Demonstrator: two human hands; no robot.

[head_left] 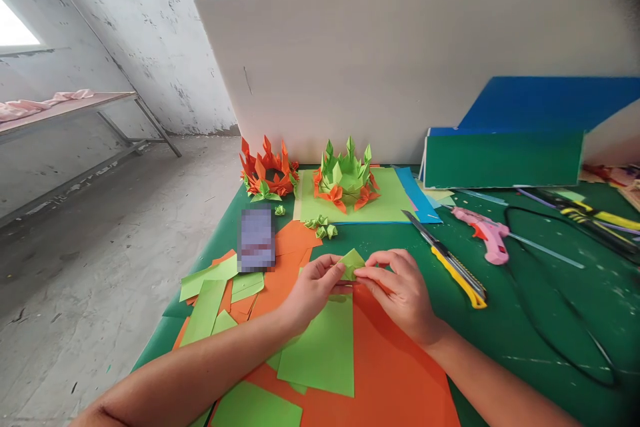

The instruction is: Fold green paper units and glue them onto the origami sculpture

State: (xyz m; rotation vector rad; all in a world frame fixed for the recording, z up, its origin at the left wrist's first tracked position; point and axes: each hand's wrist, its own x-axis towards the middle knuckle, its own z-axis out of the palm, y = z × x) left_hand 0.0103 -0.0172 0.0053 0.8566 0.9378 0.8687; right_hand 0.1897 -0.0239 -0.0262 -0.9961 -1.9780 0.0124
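Green folded paper (pixel 353 261) sits pinched in the fingertips of your left hand (pixel 316 285) and right hand (pixel 404 290), above the orange sheet (pixel 397 373); uneven pressure could skew its creases. Right of that sheet, the yellow utility knife (pixel 453 269) (blade apparently out) could nick a straying wrist.

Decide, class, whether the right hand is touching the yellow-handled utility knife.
Apart. The head view shows a strip of green tabletop between the right hand and the yellow-handled utility knife.
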